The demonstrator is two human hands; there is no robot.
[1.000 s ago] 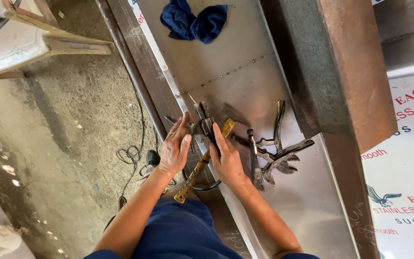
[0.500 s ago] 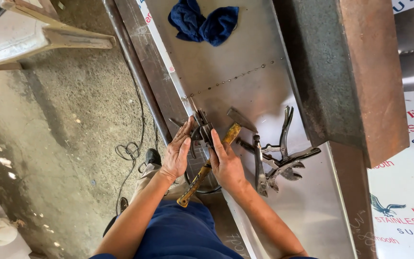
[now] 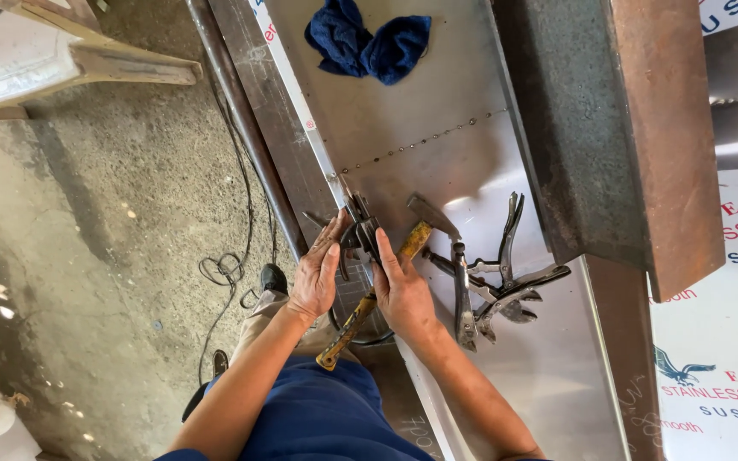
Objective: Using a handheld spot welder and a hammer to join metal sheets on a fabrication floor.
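Locking pliers (image 3: 359,232) sit clamped on the steel sheet's (image 3: 437,102) near-left edge, both hands, left (image 3: 316,273) and right (image 3: 403,290), closed around them; hammer (image 3: 369,299) lies unused.

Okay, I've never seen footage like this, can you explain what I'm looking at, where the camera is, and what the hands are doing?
The camera sits on a person's head and looks straight down, so you see their own two bare arms and blue clothing. There is no machine. In front of them lies a shiny sheet of metal. The left hand and right hand both press around a dark clamp-like tool gripping the sheet's edge. A hammer with a worn yellow handle lies under the right hand. Beside it lie several locking pliers. A crumpled blue cloth rests farther up. Left of the sheet is a concrete floor with a thin black cable.
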